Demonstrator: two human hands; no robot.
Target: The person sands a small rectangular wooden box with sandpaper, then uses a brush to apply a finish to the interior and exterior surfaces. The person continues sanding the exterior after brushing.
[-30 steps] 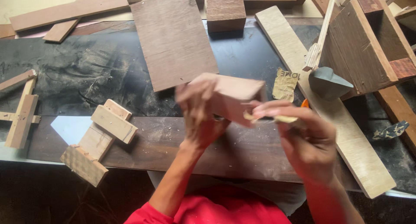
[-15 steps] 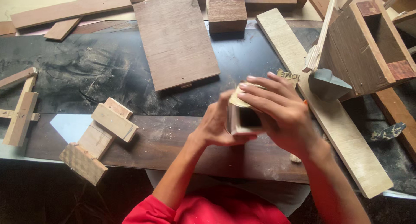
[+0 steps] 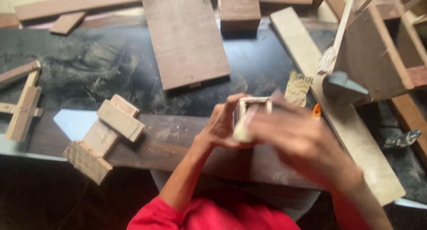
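Note:
My left hand (image 3: pixel 222 127) grips a small open wooden box (image 3: pixel 253 107) from its left side, above the dark plank (image 3: pixel 178 141) at the bench's near edge. My right hand (image 3: pixel 302 145) is blurred and lies over the box's right side, pressing a pale folded piece, apparently sandpaper (image 3: pixel 242 130), against the box. What else the right hand's fingers hold is hidden. An orange tip (image 3: pixel 316 110) shows just behind my right hand.
A flat brown board (image 3: pixel 187 38) and a wooden block (image 3: pixel 240 14) lie on the dusty black bench (image 3: pixel 89 65). Small stacked blocks (image 3: pixel 106 132) sit at left, a long pale plank (image 3: pixel 329 105) at right, a sandpaper scrap (image 3: pixel 298 87), a wooden frame (image 3: pixel 382 56).
The box was lifted and turned one second ago; now it sits lower between both hands. My right hand has slid down and to the right across it.

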